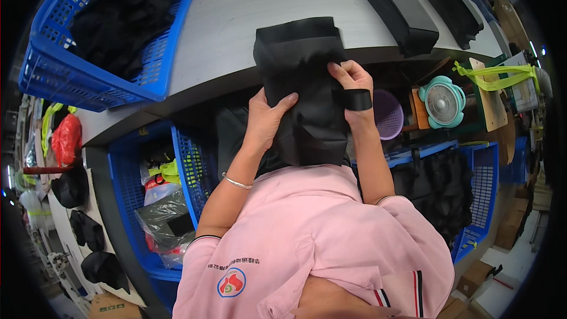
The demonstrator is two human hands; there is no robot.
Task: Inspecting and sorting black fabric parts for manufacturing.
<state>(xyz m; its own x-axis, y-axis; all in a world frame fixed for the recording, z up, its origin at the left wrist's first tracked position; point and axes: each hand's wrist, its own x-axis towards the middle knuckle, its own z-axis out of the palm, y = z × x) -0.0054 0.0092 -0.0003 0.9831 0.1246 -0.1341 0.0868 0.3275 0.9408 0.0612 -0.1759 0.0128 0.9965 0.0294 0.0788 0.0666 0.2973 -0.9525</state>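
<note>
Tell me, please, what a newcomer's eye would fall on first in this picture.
Probably the black fabric piece at the centre, held by the left hand and right hand above a pink shirt. Next might come the blue plastic basket of black cloth at upper left, then the turquoise fan at right.

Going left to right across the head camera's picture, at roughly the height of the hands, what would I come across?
Red plastic bag → left hand → black piece → right hand → purple basket → teal fan.
</note>
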